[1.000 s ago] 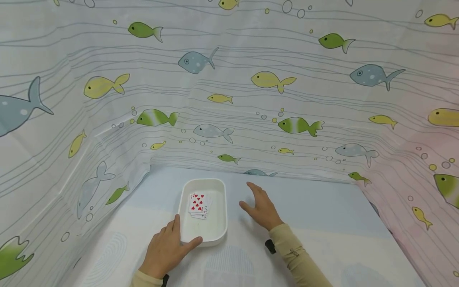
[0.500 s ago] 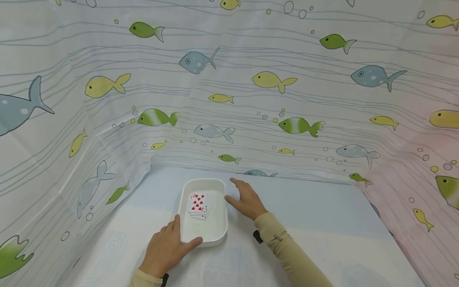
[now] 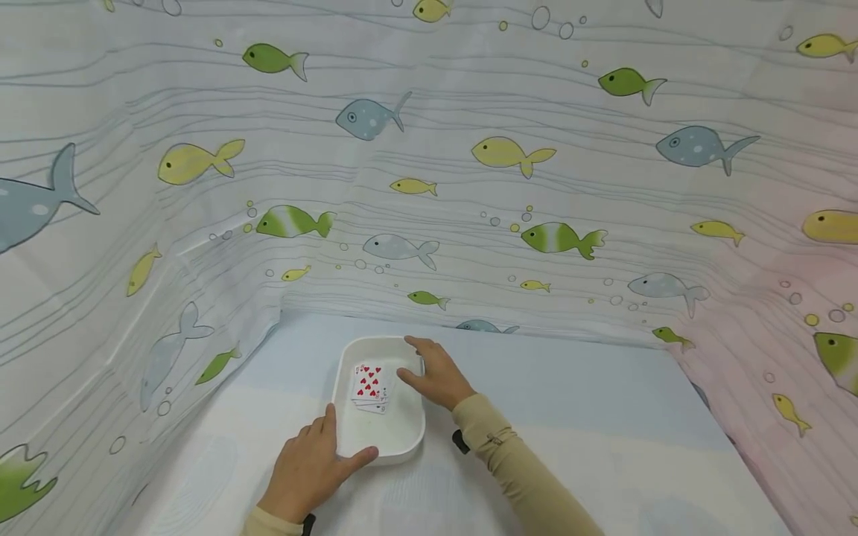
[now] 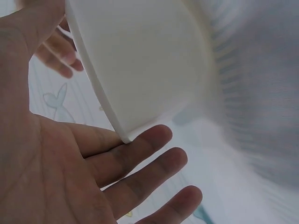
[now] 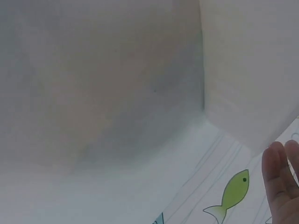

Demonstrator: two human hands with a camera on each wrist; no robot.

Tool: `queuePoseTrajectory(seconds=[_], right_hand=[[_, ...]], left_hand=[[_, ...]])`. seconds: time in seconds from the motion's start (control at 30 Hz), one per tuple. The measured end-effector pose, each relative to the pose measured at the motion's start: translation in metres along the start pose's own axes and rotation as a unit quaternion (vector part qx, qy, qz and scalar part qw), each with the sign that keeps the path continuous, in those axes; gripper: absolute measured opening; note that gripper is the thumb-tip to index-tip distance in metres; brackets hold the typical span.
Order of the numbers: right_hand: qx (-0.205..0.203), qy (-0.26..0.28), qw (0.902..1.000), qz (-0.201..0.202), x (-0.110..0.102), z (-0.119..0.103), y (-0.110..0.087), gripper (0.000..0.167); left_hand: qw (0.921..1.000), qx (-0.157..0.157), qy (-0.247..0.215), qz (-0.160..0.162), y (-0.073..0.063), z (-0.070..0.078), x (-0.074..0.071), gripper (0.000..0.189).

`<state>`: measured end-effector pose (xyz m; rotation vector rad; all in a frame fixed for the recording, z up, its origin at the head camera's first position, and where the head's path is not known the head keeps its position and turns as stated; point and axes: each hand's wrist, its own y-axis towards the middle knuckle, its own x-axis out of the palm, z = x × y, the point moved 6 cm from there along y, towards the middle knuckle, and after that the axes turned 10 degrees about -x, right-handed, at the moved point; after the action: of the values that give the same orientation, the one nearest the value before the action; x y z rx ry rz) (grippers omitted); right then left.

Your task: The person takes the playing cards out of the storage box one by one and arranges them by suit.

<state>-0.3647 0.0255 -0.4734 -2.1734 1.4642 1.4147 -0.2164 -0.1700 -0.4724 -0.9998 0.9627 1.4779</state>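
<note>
A white plastic tub (image 3: 378,438) stands on the table with several fanned playing cards (image 3: 371,383) inside, a red hearts card on top. My left hand (image 3: 307,465) lies against its near left corner, thumb along the near rim and index finger at the left side. In the left wrist view the other fingers (image 4: 147,175) extend loosely past the tub's edge. Across the tub's right rim reaches my right hand (image 3: 439,376), thumb over the inside and index finger at the far right corner. The right wrist view shows straight fingertips (image 5: 275,158) at the tub's edge.
The pale patterned tablecloth (image 3: 570,394) extends to the right of the tub. Behind and to both sides rises a white fish-printed curtain (image 3: 456,208).
My right hand has moved left, from beside the tub to over its right rim. The left hand, tub and cards have stayed in place.
</note>
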Motion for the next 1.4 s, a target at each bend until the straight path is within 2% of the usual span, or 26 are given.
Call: queuePoseTrajectory(seconds=[0.33,0.63,0.83,0.97,1.23,1.4], right_hand=[[-0.026,-0.018,0.9991,-0.029,0.010,-0.019,0.021,0.069],[-0.031,-0.001,0.9975,-0.063,0.021,-0.029,0.040,0.074],[-0.006,-0.018,0.9959,-0.088,0.036,-0.027,0.048,0.079],[0.010,-0.031,0.9934,-0.110,0.047,-0.022,0.050,0.082],[-0.004,-0.087,0.9811,-0.172,0.067,-0.019,0.050,0.092],[0.008,-0.148,0.9677,-0.204,0.075,-0.017,0.047,0.095]], left_hand=[[1.0000,-0.002,0.000,-0.001,0.000,0.000,0.001,0.121],[1.0000,-0.003,-0.004,0.000,0.001,0.000,0.001,0.121],[0.9999,-0.007,-0.003,-0.008,0.002,0.000,0.002,0.122],[1.0000,-0.003,0.001,-0.001,0.002,0.000,0.001,0.123],[0.9997,0.011,0.003,0.021,0.001,0.001,-0.002,0.120],[0.9996,0.015,0.007,0.025,0.000,0.003,-0.004,0.120]])
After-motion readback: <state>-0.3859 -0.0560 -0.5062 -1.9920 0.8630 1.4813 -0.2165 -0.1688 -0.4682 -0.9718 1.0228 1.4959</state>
